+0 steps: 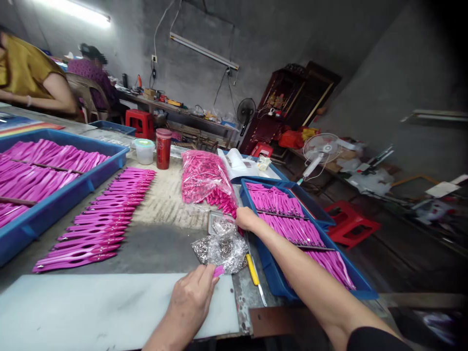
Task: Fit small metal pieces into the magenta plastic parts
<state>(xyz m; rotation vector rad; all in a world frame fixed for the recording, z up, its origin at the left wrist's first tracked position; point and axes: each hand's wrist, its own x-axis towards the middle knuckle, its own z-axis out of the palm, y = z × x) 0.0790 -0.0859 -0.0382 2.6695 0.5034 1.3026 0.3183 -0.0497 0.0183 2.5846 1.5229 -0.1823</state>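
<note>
1. Left grip [192,295]: pinching a purple piece [218,271] over the far edge of the white board [109,307].
2. Right grip [245,218]: near-right corner of the pink-filled bag [204,175]; cannot tell if closed.
3. Metal-parts bag [224,246]: between them, probably for reach.
4. Purple strips [119,225]: left, rowed, seemingly for picking.

Under the plastic bag [204,170], tabletop [157,248]; left of it, jar [163,151], tub [144,153], row of strips [109,212], tray [78,195]; right, second tray [268,265]; before it, metal pieces [225,247], board [120,307]

This is a workshop. Pink parts [44,184] fill blue trays [66,204] at left and right; two people [32,73] show at upper left.
</note>
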